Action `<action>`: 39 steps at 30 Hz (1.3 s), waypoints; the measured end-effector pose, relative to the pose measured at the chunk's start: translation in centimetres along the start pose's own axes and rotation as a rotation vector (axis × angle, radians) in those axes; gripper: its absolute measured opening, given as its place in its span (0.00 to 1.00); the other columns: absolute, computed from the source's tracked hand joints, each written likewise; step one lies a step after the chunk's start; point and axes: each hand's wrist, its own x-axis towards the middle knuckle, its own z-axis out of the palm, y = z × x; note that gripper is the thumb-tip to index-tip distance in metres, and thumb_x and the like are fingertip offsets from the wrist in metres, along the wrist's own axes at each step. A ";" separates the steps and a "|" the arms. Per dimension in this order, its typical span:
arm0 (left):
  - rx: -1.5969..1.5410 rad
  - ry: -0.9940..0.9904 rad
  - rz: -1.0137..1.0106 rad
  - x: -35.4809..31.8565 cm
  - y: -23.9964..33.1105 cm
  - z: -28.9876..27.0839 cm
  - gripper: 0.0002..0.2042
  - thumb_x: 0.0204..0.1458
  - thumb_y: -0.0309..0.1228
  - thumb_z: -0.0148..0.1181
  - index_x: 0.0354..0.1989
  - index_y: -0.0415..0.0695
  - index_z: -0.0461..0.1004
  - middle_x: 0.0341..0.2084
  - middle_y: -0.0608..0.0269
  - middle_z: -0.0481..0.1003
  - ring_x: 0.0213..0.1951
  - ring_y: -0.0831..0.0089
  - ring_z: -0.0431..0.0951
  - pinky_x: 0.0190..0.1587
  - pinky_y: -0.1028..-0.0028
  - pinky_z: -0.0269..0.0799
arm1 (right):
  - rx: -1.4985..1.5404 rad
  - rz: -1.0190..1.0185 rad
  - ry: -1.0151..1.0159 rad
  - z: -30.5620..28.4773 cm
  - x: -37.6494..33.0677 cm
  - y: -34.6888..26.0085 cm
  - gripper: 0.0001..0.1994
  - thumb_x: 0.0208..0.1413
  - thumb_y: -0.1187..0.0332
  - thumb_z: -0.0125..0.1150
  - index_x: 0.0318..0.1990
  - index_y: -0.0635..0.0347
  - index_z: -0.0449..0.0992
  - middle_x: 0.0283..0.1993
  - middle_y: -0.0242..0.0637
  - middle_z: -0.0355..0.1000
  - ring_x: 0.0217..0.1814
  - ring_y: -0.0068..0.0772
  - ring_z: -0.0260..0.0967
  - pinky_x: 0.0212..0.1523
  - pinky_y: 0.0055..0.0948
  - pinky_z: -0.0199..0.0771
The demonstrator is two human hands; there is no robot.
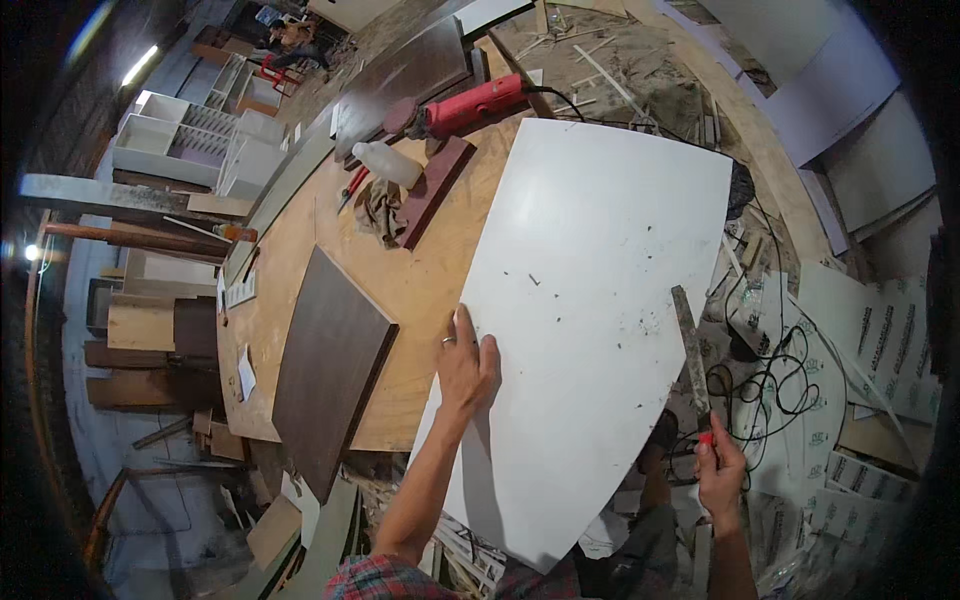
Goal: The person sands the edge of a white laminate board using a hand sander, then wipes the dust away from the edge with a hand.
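A large white panel [600, 240] with one curved side lies across the wooden worktable, its near end reaching toward my body. My left hand [468, 372] rests on the panel at its left edge, fingers stretched out and thumb apart; a ring is on one finger. In my right hand [722, 470] is a flat metal file [690, 345], gripped near its red end. The file's blade points away from me and lies along the panel's right, curved edge. Small dark flecks and crumbs are scattered on the white surface.
On the plywood table [420, 300] lie a dark brown panel [330, 360], a red angle grinder [475, 105], a white bottle [388, 163], a crumpled rag [380, 212] and a maroon block [437, 190]. Black cable [765, 395] coils on the littered floor at right. A person [295, 40] sits far back.
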 end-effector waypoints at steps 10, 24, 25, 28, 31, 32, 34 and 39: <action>0.164 -0.215 0.278 3.5 -0.7 0.0 0.37 0.62 0.46 0.50 0.74 0.34 0.50 0.73 0.32 0.47 0.75 0.41 0.46 0.75 0.52 0.42 | 0.033 0.186 -0.020 1.1 -2.1 -2.5 0.25 0.72 0.67 0.45 0.74 0.58 0.59 0.28 0.23 0.64 0.25 0.11 0.56 0.25 0.17 0.61; 0.043 -0.175 0.319 3.5 -0.2 0.3 0.38 0.67 0.52 0.38 0.74 0.31 0.47 0.73 0.30 0.44 0.75 0.38 0.43 0.74 0.51 0.43 | -0.154 0.042 -0.040 0.3 -0.1 -3.0 0.21 0.68 0.71 0.53 0.67 0.51 0.71 0.48 0.45 0.81 0.45 0.27 0.79 0.47 0.28 0.77; 0.062 -0.152 0.335 3.5 -0.2 0.3 0.38 0.68 0.52 0.38 0.74 0.31 0.47 0.73 0.30 0.44 0.75 0.38 0.44 0.74 0.52 0.43 | -0.143 0.060 -0.006 0.4 0.0 -3.3 0.21 0.67 0.71 0.53 0.67 0.50 0.72 0.48 0.47 0.81 0.46 0.30 0.79 0.48 0.30 0.77; 0.061 -0.185 0.299 3.4 0.0 0.3 0.37 0.68 0.51 0.38 0.74 0.30 0.47 0.73 0.30 0.44 0.75 0.39 0.44 0.74 0.52 0.43 | -0.116 -0.092 -0.126 0.0 0.7 -4.1 0.21 0.67 0.72 0.54 0.66 0.50 0.72 0.49 0.50 0.81 0.46 0.35 0.80 0.49 0.33 0.78; 0.059 -0.179 0.321 3.3 0.1 0.2 0.37 0.68 0.50 0.38 0.74 0.30 0.48 0.73 0.31 0.45 0.75 0.39 0.44 0.74 0.53 0.42 | -0.158 -0.116 -0.096 -0.1 1.3 -4.6 0.22 0.66 0.73 0.54 0.67 0.49 0.72 0.48 0.49 0.81 0.42 0.33 0.80 0.42 0.36 0.79; 0.053 -0.175 0.334 3.4 0.1 0.2 0.37 0.68 0.50 0.38 0.74 0.30 0.48 0.73 0.31 0.45 0.75 0.39 0.44 0.74 0.53 0.43 | -0.174 -0.047 -0.034 -0.4 1.4 -4.4 0.22 0.66 0.73 0.54 0.67 0.48 0.72 0.48 0.48 0.81 0.41 0.32 0.80 0.41 0.36 0.79; 0.045 -0.160 0.334 3.4 -0.1 0.3 0.37 0.68 0.50 0.38 0.74 0.30 0.48 0.73 0.31 0.45 0.75 0.39 0.44 0.74 0.53 0.43 | -0.236 0.053 -0.025 -0.8 1.7 -4.4 0.23 0.65 0.73 0.55 0.67 0.46 0.71 0.44 0.45 0.82 0.37 0.31 0.78 0.38 0.36 0.78; 0.038 -0.156 0.354 3.4 -0.6 0.5 0.36 0.68 0.49 0.38 0.73 0.30 0.49 0.73 0.30 0.45 0.75 0.39 0.45 0.74 0.53 0.43 | -0.228 -0.217 -0.179 -0.5 2.4 -4.7 0.23 0.65 0.73 0.57 0.67 0.45 0.71 0.39 0.44 0.81 0.33 0.37 0.77 0.37 0.35 0.79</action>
